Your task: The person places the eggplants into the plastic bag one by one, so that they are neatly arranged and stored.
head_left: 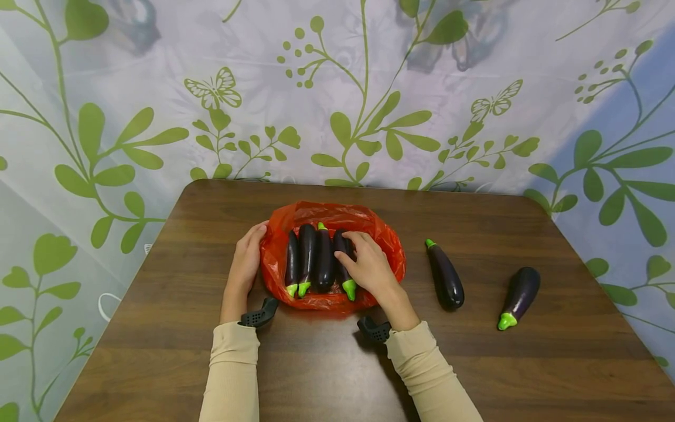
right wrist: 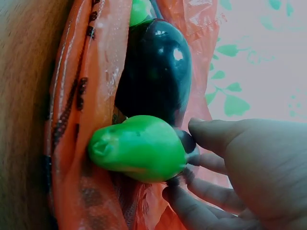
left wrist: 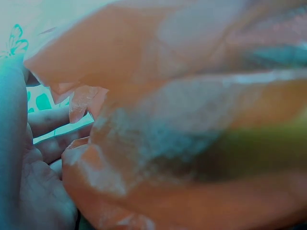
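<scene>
A red plastic bag (head_left: 387,234) lies with its mouth spread wide, several dark eggplants (head_left: 307,252) side by side in it. My right hand (head_left: 369,264) reaches in over the rightmost eggplant (head_left: 349,287), its thumb and fingers around the body. In the right wrist view that eggplant's bright green cap (right wrist: 139,148) points away from the fingers, beside another glossy eggplant (right wrist: 158,67). My left hand (head_left: 246,258) rests against the bag's left side with fingers extended. The left wrist view has red plastic (left wrist: 120,48) across most of it, partly hiding those fingers (left wrist: 50,120).
Right of the bag, one eggplant (head_left: 445,278) lies on the brown wooden table (head_left: 327,363), and another eggplant (head_left: 519,298) lies farther right. A pale curtain (head_left: 295,117) with green leaf prints hangs behind the table's far edge. A black wrist device (head_left: 259,313) sits at each wrist.
</scene>
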### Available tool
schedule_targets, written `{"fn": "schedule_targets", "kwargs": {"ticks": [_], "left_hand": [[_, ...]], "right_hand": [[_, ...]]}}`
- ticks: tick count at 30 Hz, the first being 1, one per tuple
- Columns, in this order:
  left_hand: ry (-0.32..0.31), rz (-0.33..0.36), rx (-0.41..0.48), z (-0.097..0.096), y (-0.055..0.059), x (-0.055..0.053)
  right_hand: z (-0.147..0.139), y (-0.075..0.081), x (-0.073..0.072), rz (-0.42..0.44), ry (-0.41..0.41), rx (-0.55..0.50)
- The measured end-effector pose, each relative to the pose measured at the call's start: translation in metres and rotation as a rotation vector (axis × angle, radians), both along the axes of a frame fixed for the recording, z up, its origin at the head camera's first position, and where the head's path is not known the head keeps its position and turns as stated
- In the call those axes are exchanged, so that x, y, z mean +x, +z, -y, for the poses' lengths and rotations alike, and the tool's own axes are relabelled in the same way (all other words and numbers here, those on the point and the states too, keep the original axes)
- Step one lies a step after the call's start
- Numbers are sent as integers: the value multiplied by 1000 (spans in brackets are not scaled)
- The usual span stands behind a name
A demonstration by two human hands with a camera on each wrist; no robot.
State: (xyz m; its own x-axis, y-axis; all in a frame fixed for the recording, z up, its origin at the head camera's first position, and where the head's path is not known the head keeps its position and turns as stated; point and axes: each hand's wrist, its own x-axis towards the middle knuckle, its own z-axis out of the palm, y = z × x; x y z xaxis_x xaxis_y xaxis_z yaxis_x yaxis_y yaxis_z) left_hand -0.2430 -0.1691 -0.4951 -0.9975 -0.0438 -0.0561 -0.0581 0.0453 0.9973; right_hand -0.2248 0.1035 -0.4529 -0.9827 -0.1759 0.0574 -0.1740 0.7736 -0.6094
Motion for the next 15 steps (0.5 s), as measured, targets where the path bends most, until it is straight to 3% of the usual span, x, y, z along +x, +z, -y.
{"fn": "schedule_targets", "kwargs": {"ticks": [15], "left_hand": [[1,-11,0,1,0,0]], "right_hand": [[0,11,4,-66,10,-2]]}}
